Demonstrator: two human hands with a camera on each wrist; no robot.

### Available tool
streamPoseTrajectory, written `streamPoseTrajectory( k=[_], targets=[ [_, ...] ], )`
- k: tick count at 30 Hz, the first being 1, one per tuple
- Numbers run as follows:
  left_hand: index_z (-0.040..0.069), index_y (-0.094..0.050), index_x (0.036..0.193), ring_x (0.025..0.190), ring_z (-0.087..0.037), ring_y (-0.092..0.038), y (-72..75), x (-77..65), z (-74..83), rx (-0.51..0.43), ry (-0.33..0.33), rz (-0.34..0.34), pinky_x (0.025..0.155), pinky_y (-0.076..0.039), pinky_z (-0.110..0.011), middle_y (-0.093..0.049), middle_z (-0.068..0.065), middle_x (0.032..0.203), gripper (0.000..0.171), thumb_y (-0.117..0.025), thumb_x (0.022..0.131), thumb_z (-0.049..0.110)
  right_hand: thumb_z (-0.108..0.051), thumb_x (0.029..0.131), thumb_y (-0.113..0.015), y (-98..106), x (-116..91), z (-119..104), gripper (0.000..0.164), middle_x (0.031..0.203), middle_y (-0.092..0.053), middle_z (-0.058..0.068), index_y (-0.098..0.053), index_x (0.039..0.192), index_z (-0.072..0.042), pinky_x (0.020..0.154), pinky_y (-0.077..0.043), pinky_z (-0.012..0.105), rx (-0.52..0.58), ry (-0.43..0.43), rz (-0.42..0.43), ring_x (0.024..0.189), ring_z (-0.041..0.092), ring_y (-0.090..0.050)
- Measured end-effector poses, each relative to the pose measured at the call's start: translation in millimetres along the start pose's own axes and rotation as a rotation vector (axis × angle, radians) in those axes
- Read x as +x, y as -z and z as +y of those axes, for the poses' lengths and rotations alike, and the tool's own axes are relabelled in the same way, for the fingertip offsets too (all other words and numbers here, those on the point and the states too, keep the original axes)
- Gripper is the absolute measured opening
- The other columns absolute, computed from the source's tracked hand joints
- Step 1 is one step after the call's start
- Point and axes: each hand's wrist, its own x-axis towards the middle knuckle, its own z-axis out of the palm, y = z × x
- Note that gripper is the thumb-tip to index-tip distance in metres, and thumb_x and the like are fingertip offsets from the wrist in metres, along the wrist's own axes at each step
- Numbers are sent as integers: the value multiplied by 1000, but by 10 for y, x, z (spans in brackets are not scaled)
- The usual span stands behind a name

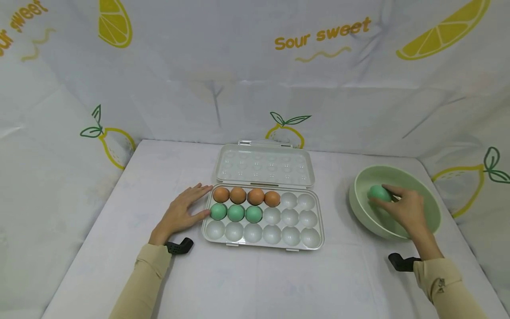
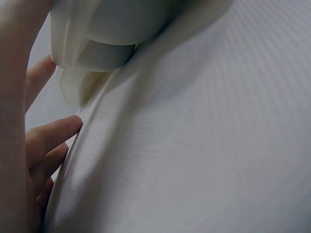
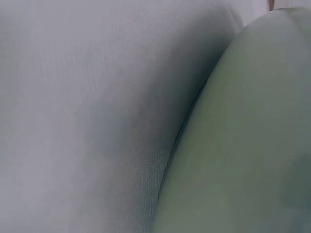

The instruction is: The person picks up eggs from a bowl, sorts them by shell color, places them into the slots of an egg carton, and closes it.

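Inside the pale green bowl (image 1: 360, 220), my right hand (image 1: 406, 212) pinches a green egg (image 1: 379, 192) between thumb and fingers. The white plastic egg box (image 1: 260, 244) lies unfolded left of the bowl. Several brown eggs (image 1: 237, 195) sit in its back row, and three green eggs (image 1: 236, 213) fill the left cups of the middle row. My left hand (image 1: 180, 212) rests at the box's left edge with fingers extended; in the left wrist view a fingertip touches the box's side (image 2: 73, 43). The right wrist view has only the bowl's outer wall (image 3: 238, 141) and the cloth.
The box's clear lid (image 1: 264, 165) lies folded back toward the rear of the table. A white cloth (image 1: 318, 283) covers the table, and a lemon-printed curtain (image 1: 239, 102) hangs behind and at the sides. Each wrist wears a black camera mount (image 1: 180, 246).
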Motion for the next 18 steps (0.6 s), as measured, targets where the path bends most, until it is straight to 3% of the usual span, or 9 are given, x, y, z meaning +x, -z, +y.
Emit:
streamPoseTrajectory(
  k=[3,5,8,11,14,18],
  targets=[
    [23,-48,154,150,-37,-42,7,0,9,-3,0,0,128,-29,-56,-53,-6,156,72,-75,89,39,-18,77,-90,-2,-6,-26,56,120,-67,33,-69,122,8,66,-39,-8,59,22,31,81,-34,-37],
    [23,-48,154,150,-36,-42,9,-1,16,-7,2,-3,128,-28,-56,-53,-6,156,72,-74,89,40,-15,77,-90,-13,-11,-55,55,121,-66,32,-69,122,9,70,-41,-9,106,27,71,83,-36,-38],
    [22,-48,154,150,-36,-42,7,1,19,-8,-4,-2,129,-28,-56,-53,-6,156,72,-74,89,39,-14,79,-89,-26,-26,-114,55,127,-67,23,-68,126,5,77,-45,-8,185,-11,125,91,-34,-42],
    [22,-48,154,150,-36,-42,7,4,17,-7,-1,-3,129,-28,-55,-52,-7,156,72,-75,89,39,-15,81,-87,-35,-46,-193,58,130,-71,-2,-66,133,0,82,-48,-5,288,-87,159,98,-29,-50],
    [24,-47,154,151,-35,-42,6,4,12,-4,6,-6,129,-28,-55,-52,-7,157,73,-75,89,39,-10,81,-86,-48,-51,-306,57,117,-71,-22,-66,134,-3,85,-50,-2,411,-137,200,103,-20,-58],
    [24,-47,154,150,-35,-42,5,2,15,-1,7,-7,128,-29,-55,-52,-6,157,73,-75,89,40,-2,80,-85,-68,-40,-491,52,107,-71,-26,-71,129,-5,86,-53,1,545,-122,250,105,-10,-64]
  ],
)
